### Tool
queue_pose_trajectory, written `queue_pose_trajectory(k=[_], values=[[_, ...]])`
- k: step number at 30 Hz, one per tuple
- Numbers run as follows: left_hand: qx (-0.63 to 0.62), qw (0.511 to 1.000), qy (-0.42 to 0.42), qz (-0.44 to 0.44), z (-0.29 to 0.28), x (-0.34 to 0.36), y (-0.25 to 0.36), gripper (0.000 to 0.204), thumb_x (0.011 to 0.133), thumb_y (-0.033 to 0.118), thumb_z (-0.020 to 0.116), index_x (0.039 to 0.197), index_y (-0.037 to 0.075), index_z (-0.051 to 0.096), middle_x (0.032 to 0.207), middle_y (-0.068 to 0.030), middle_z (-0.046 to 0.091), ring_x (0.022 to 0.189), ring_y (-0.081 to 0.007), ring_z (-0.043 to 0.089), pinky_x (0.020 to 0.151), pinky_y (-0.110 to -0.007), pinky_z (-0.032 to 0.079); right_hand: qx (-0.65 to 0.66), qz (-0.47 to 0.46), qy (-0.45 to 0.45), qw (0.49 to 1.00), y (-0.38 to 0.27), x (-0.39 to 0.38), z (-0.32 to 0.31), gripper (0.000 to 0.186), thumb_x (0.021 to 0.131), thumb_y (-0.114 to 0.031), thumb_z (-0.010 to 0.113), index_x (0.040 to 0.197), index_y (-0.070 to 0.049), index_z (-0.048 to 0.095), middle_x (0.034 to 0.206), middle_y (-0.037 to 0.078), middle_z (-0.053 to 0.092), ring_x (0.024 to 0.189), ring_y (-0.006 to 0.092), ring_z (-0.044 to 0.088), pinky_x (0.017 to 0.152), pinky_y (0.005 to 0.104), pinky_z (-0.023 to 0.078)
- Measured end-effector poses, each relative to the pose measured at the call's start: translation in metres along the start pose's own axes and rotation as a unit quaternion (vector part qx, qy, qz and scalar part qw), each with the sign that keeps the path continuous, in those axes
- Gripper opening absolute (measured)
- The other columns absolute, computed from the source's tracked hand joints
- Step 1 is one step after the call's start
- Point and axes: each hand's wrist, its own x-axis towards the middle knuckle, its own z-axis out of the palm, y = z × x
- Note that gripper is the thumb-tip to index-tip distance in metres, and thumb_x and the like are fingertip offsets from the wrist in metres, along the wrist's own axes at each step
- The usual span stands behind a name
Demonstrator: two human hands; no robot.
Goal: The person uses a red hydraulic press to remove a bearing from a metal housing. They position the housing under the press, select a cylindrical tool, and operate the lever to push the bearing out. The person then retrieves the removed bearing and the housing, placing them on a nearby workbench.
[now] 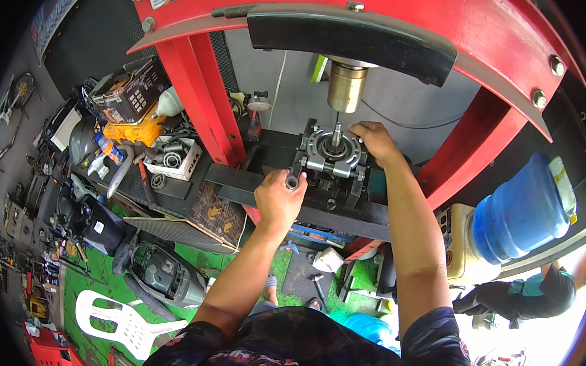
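Observation:
My left hand (277, 199) is closed round a metal wrench (292, 181), its ring end showing at my fingers, by the lower left of a steel bearing separator (325, 168). The separator sits on the press's black bed, clamped round a bearing (333, 149) with a stepped shaft (336, 133) standing upright in it. My right hand (378, 141) is at the separator's upper right with its fingers curled; what they grip, if anything, is hidden. Above the shaft hangs the press's brass-coloured ram (344, 86), a thin rod below it.
The red press frame (198, 98) surrounds the work. A left bench holds a box of bearings (182, 157), hammer and tools. Blue water jug (517, 208) at right; a person (539, 295) in dark and teal clothing lower right. White chair (120, 320) and scooter (156, 272) stand lower left.

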Motion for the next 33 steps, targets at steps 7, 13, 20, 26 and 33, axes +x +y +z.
queue_pose_trajectory(k=[7, 13, 20, 26, 33], values=[[-0.014, 1.000, -0.012, -0.019, -0.005, -0.005, 0.001, 0.029, 0.077, 0.022, 0.087, 0.081, -0.002, 0.071, 0.076, -0.0172, 0.070, 0.068, -0.0365, 0.070, 0.062, -0.042, 0.056, 0.012, 0.025, -0.026, 0.999, 0.000, -0.001, -0.002, 0.037, 0.093, -0.030, 0.071, 0.103, 0.005, 0.075, 0.092, 0.011, 0.072, 0.084, 0.0183, 0.062, 0.080, 0.0330, 0.049], [-0.030, 0.999, 0.001, -0.030, -0.002, -0.007, 0.000, 0.028, 0.078, 0.021, 0.088, 0.081, -0.002, 0.071, 0.076, -0.0163, 0.070, 0.067, -0.0352, 0.070, 0.062, -0.042, 0.056, 0.027, 0.013, -0.035, 0.999, 0.002, 0.001, -0.001, 0.033, 0.093, -0.027, 0.071, 0.099, 0.005, 0.075, 0.085, 0.008, 0.070, 0.076, 0.0154, 0.060, 0.072, 0.0312, 0.049], [-0.014, 0.999, 0.015, -0.029, 0.001, -0.006, -0.002, 0.027, 0.078, 0.020, 0.088, 0.082, -0.001, 0.072, 0.077, -0.0156, 0.071, 0.067, -0.0333, 0.071, 0.062, -0.041, 0.056, 0.074, 0.013, -0.037, 0.996, 0.006, 0.003, 0.001, 0.031, 0.092, -0.027, 0.072, 0.094, 0.004, 0.075, 0.082, 0.007, 0.068, 0.074, 0.0160, 0.058, 0.070, 0.0311, 0.047], [-0.037, 0.998, 0.013, -0.052, 0.002, -0.008, 0.000, 0.028, 0.079, 0.021, 0.088, 0.082, -0.002, 0.072, 0.077, -0.0150, 0.070, 0.067, -0.0325, 0.071, 0.062, -0.040, 0.055, 0.081, -0.003, -0.046, 0.996, 0.009, 0.003, 0.000, 0.029, 0.092, -0.025, 0.072, 0.086, 0.003, 0.073, 0.076, 0.006, 0.064, 0.072, 0.0145, 0.057, 0.068, 0.0311, 0.046], [-0.032, 0.992, -0.099, -0.074, -0.030, 0.001, 0.006, 0.032, 0.080, 0.025, 0.088, 0.085, -0.002, 0.071, 0.072, -0.0118, 0.068, 0.063, -0.0228, 0.067, 0.060, -0.036, 0.052, 0.057, -0.027, -0.009, 0.998, 0.012, -0.003, -0.002, 0.043, 0.098, -0.038, 0.069, 0.107, 0.004, 0.072, 0.097, 0.011, 0.071, 0.092, 0.0200, 0.064, 0.084, 0.0320, 0.049]])
